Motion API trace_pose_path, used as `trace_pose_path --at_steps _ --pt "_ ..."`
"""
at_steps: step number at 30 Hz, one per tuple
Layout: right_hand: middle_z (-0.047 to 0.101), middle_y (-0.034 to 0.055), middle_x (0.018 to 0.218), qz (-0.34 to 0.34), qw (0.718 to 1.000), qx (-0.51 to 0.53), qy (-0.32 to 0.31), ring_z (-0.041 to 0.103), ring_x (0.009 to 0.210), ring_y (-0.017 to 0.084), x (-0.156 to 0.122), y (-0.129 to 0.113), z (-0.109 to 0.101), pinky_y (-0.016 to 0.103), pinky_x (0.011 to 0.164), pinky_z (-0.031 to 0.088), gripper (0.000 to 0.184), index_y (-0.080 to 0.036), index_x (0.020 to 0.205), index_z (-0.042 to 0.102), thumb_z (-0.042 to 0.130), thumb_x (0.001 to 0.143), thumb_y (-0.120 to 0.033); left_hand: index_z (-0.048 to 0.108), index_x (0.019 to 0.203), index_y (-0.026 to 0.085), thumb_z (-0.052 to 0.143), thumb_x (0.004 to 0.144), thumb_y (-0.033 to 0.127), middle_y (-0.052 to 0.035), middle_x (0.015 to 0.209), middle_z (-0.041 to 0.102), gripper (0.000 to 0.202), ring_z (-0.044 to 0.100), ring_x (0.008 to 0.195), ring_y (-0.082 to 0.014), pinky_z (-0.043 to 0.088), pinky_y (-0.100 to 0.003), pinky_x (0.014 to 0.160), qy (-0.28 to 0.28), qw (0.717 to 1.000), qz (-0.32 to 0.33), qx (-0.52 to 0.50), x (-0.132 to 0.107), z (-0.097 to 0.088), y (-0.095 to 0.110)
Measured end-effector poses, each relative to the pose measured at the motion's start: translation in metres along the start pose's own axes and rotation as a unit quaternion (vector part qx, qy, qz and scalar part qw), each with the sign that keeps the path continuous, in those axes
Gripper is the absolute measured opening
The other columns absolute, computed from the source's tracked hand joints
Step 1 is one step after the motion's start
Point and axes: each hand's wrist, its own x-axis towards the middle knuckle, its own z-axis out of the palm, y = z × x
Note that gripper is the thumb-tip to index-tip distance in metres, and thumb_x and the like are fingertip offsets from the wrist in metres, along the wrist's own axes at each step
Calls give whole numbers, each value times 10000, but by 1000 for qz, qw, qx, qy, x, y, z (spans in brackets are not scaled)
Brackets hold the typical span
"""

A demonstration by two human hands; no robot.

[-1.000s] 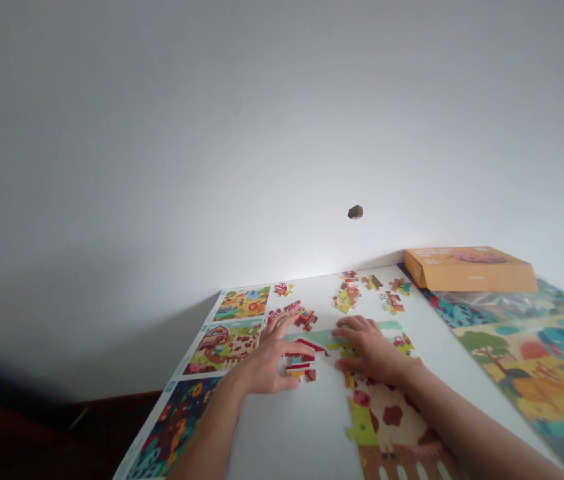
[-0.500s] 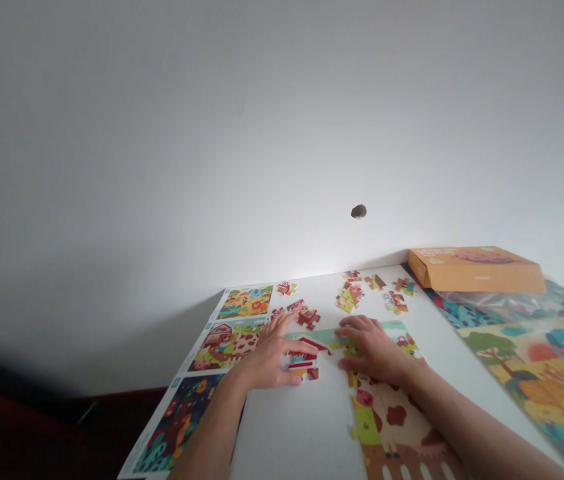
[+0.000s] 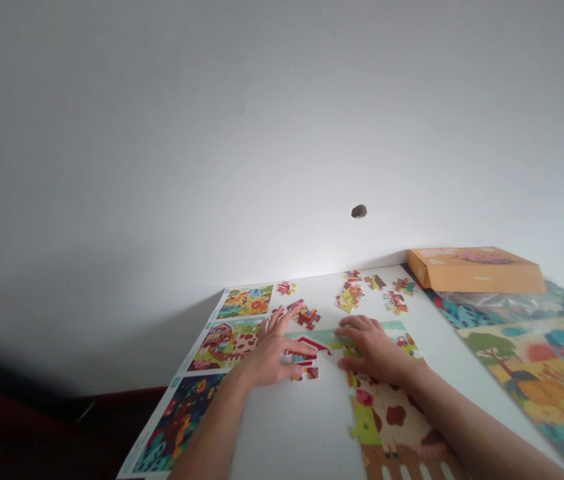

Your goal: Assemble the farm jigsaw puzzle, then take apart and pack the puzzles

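My left hand (image 3: 273, 352) has its thumb and index finger on a red-and-white barn puzzle piece (image 3: 306, 364), with its other fingers spread forward. The piece lies just below the red roof section (image 3: 309, 344) of the jigsaw; whether it is fully joined I cannot tell. My right hand (image 3: 369, 347) rests with fingers stretched out on the joined jigsaw (image 3: 396, 417), which shows a spotted cow and a fence. Part of the jigsaw is hidden under that hand and forearm. Loose red pieces (image 3: 308, 319) lie just beyond my left fingertips.
More loose puzzle pieces (image 3: 351, 295) lie at the back of the white table (image 3: 287, 433). A sheet of reference pictures (image 3: 245, 302) runs along the left edge. At right, an orange box (image 3: 482, 270) and a clear plastic bag (image 3: 502, 303) rest on another picture puzzle (image 3: 537, 373).
The barn piece has shifted up slightly toward the roof section, and my left thumb has moved up with it. My right hand stays in place.
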Motion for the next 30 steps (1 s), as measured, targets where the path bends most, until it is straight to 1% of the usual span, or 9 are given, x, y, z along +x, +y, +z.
trace_pose_path --at_steps 3,7,9,11,14,17,22,26,30 --pt "542 88 1306 2 1000 -1 -1 458 1205 284 0 0 0 434 1021 337 554 -274 1258 595 690 754 -483 730 1007 439 784 692 336 140 1598 57 336 45 1451 -422 72 -668 1123 -4 1000 -17 -7 0 -1 2" --pt "541 91 1306 -1 1000 4 -2 458 1206 282 0 -2 -2 431 1022 336 545 -273 1254 598 685 760 -485 757 915 431 769 702 354 133 1579 182 227 162 1437 -397 80 -664 1120 3 1000 -12 -6 0 -4 1" --pt "540 91 1308 -2 1000 5 -1 455 1208 282 0 -2 -2 430 1024 333 540 -275 1251 599 680 764 -492 777 811 396 722 750 371 119 1556 264 86 227 1417 -379 102 -643 1127 27 1000 -11 10 1 -3 -1" --pt "542 89 1306 -1 1000 5 -1 457 1206 280 -1 -2 -2 428 1025 331 534 -276 1247 602 679 764 -493 783 750 350 650 812 372 81 1518 361 148 274 1394 -362 140 -611 1130 79 996 -30 36 4 0 -5" --pt "540 86 1306 -1 1000 2 0 459 1201 279 -1 -2 -2 428 1025 329 536 -275 1249 599 684 762 -481 737 1031 369 564 871 338 18 1441 483 237 334 1354 -330 187 -589 1115 150 983 -86 66 10 9 -12" --pt "537 84 1307 -3 1000 0 -1 458 1199 281 -1 -2 -3 429 1021 334 537 -278 1248 598 682 761 -488 497 1340 443 521 894 307 22 1415 514 467 328 1341 -337 229 -608 1074 153 977 -131 74 14 18 -20" --pt "546 79 1298 -5 1000 -1 4 465 1197 277 0 -3 -2 429 1024 339 531 -285 1241 602 682 759 -493 540 1314 418 502 906 346 26 1396 537 416 343 1311 -371 276 -614 1035 120 976 -170 62 15 27 -28" --pt "552 81 1316 1 1000 -4 5 472 1212 268 0 0 -3 423 1031 345 506 -277 1244 599 640 794 -504 447 1374 445 494 911 350 38 1407 523 475 330 1336 -346 263 -615 1063 109 983 -141 41 14 26 -27" --pt "422 76 1476 65 997 -38 30 301 1378 305 0 10 -8 507 1090 264 513 -260 1330 527 482 891 -522 453 1384 411 577 867 404 4 1449 477 533 348 1341 -336 238 -593 1105 84 991 -99 29 13 23 -22"
